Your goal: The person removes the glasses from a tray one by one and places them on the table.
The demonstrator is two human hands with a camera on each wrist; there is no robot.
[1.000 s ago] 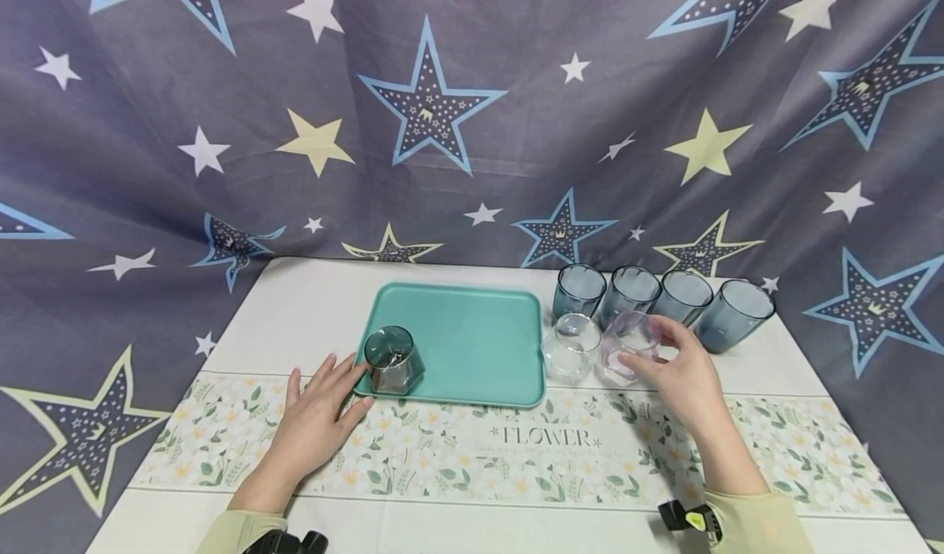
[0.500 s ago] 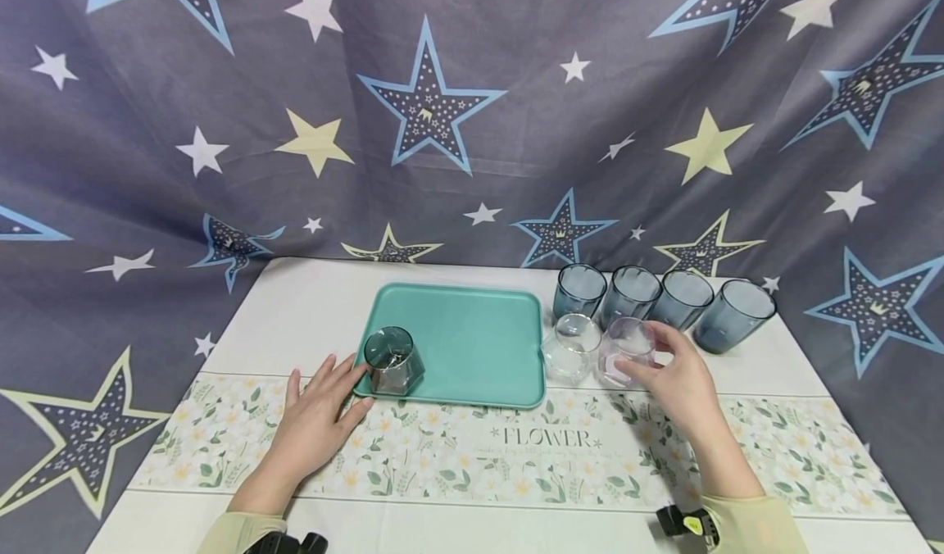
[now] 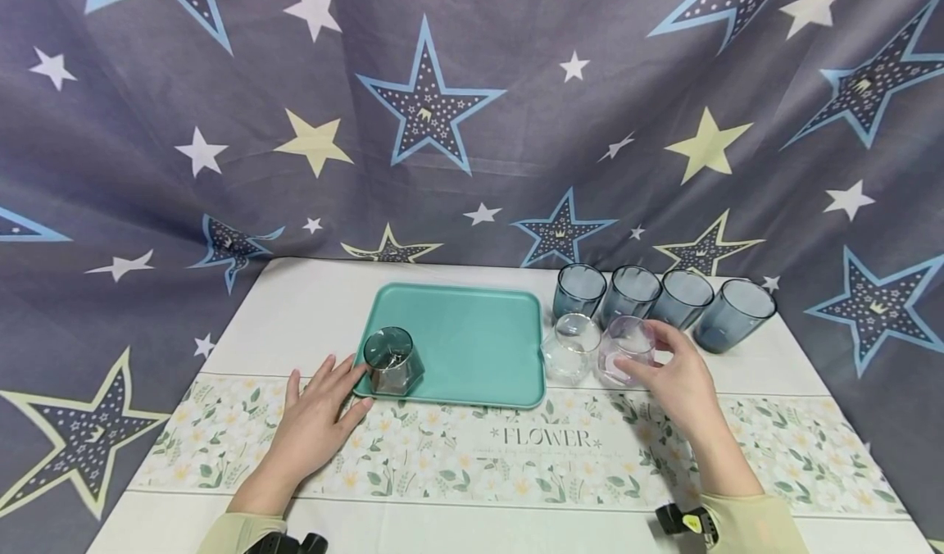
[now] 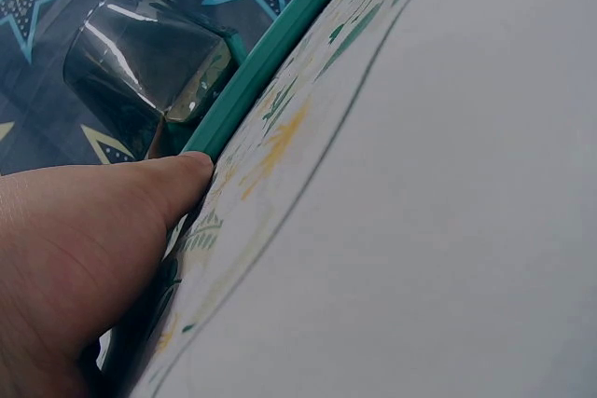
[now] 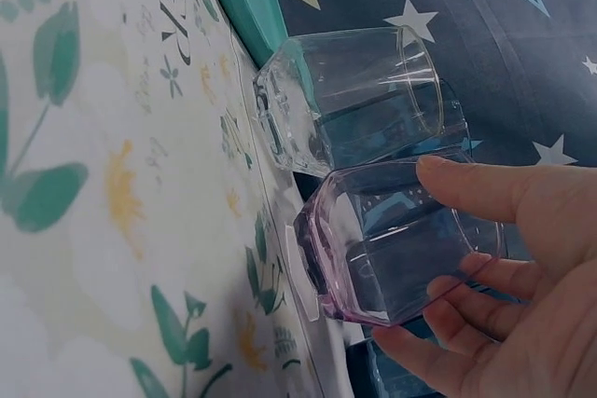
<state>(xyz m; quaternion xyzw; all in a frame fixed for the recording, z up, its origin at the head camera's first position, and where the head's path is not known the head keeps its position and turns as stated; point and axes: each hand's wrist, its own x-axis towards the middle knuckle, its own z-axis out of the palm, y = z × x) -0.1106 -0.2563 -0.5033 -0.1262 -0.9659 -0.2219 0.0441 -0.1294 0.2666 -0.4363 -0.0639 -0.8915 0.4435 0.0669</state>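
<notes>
On the right of the table my right hand (image 3: 678, 378) holds a pink-tinted glass (image 3: 622, 357) between thumb and fingers. It stands upright beside a clear glass (image 3: 571, 353); in the right wrist view the pink glass (image 5: 373, 240) and clear glass (image 5: 350, 95) look almost touching. My left hand (image 3: 317, 423) lies with extended fingers at the near left corner of a teal tray (image 3: 479, 349). Its thumb tip meets the tray's rim (image 4: 266, 58) in the left wrist view. Inside that corner stands a dark smoky glass (image 3: 393, 365), close to my left fingertips.
Behind the pink and clear glasses stand several taller blue glasses (image 3: 682, 300) in a row. A white tablecloth with a floral band (image 3: 442, 456) covers the table. A star-patterned curtain (image 3: 472, 128) hangs along its back edge.
My right hand and the pink glass have shifted slightly left, closer to the clear glass, and then stayed there. The left hand has kept its place at the tray.
</notes>
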